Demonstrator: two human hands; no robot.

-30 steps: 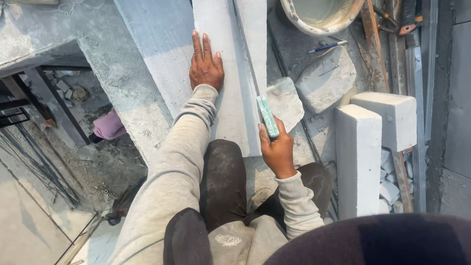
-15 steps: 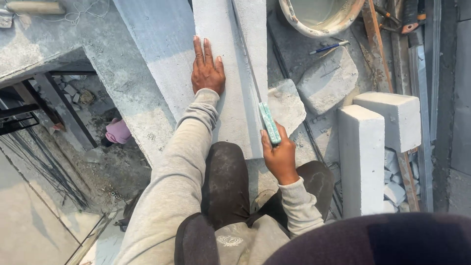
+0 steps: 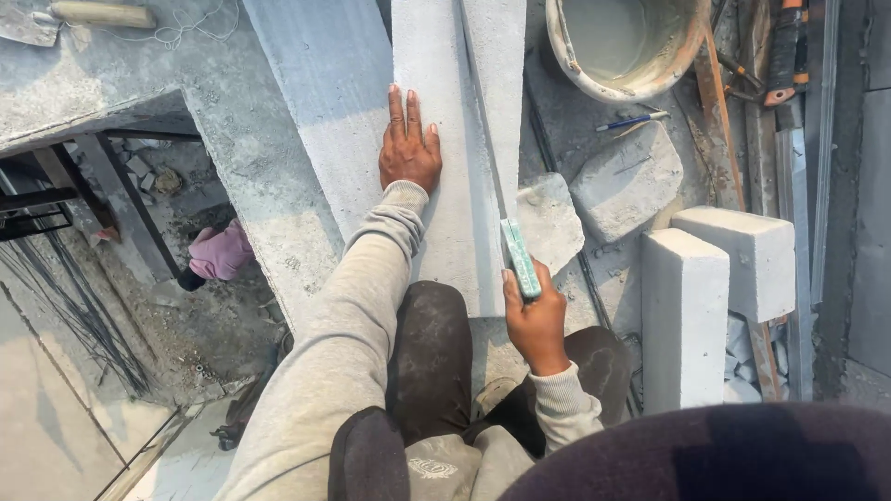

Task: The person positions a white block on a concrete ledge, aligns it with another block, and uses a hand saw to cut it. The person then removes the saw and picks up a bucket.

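Dusty concrete ledge (image 3: 306, 139) borders an open drop at left, left hand (image 3: 408, 148) flat on grey block (image 3: 445, 186), right hand (image 3: 536, 320) gripping a green-handled saw (image 3: 520, 258).

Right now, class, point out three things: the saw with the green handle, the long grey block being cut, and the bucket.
Saw (image 3: 520, 258): head view, on its green handle above the right hand.
Long grey block (image 3: 436, 232): head view, on its bare top face below the left hand.
Bucket (image 3: 562, 57): head view, on its left rim.
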